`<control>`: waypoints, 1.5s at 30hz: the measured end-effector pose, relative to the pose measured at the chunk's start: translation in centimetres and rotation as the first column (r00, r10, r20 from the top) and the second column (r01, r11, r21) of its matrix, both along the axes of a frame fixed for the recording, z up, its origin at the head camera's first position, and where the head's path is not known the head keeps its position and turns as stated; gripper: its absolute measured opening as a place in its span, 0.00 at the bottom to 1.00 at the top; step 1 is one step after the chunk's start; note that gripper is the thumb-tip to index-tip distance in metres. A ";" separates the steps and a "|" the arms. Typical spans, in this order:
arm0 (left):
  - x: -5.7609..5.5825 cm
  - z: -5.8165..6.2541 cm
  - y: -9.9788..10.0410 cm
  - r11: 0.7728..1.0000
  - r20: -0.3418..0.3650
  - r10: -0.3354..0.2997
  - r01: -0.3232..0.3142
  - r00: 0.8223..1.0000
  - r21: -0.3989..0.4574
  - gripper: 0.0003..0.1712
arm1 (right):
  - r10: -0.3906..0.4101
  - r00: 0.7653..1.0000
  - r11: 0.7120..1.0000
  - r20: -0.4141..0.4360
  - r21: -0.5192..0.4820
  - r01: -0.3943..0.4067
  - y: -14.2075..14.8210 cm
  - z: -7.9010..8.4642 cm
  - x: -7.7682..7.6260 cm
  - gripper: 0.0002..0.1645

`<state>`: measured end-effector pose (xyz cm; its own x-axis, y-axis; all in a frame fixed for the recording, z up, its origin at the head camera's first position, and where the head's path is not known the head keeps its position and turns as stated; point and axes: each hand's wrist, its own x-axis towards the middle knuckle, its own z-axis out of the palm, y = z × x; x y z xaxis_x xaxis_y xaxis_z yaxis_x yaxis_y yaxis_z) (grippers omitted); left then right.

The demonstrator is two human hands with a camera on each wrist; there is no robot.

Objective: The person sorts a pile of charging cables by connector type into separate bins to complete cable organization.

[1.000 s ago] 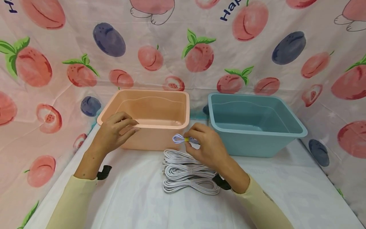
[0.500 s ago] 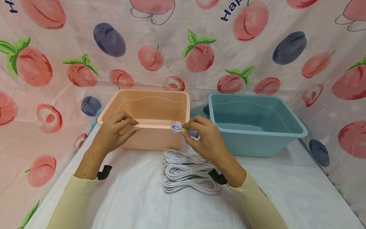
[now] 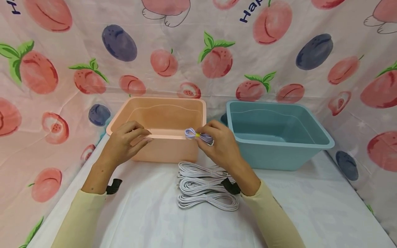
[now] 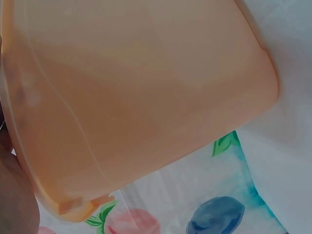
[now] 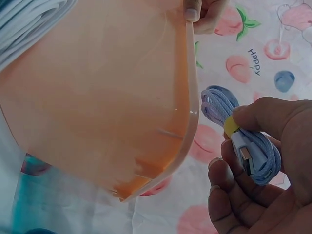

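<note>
My right hand (image 3: 221,146) pinches a lavender USB cable (image 3: 190,133), coiled into a small bundle with a yellow tie (image 5: 230,126). The bundle is held up at the near right corner of the peach-coloured plastic bin (image 3: 164,150), around rim height. A USB plug (image 5: 246,160) shows on it in the right wrist view. My left hand (image 3: 121,143) grips the bin's near rim on the left, thumb outside and fingers over the edge. White cable coils (image 3: 198,186) lie in a row on the table below my right hand, partly hidden by its wrist.
A blue-green bin (image 3: 279,155) stands to the right of the peach bin, with a gap between them. White cloth covers the table (image 3: 149,217). A fruit-print curtain (image 3: 186,34) hangs behind and at both sides.
My right hand has lifted the lavender cable from just above the white coils up to the peach bin's rim, drifting slightly left. My left hand stays on the rim.
</note>
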<state>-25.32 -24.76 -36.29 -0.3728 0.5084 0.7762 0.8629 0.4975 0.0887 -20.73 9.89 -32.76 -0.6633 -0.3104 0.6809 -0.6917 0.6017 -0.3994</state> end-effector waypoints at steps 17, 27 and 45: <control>-0.2 0.1 0.2 1.000 -0.006 0.003 -0.003 1.000 -0.010 0.11 | -0.069 0.998 0.998 -0.012 -0.017 0.068 -1.4 -0.7 -1.9 0.11; -0.1 0.1 0.2 1.000 -0.001 0.014 -0.014 1.000 -0.013 0.13 | -0.057 0.998 0.997 -0.029 -0.054 0.055 -1.8 -1.2 -2.4 0.12; 0.1 -0.2 0.0 1.000 -0.007 0.016 -0.016 1.000 -0.010 0.12 | -0.009 0.998 0.997 -0.066 -0.071 0.004 -1.7 -1.7 -2.4 0.21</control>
<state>-25.26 -24.79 -36.52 -0.3760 0.5102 0.7735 0.8553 0.5122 0.0780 -23.17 8.15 -34.47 -0.6176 -0.2558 0.7437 -0.7141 0.5785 -0.3941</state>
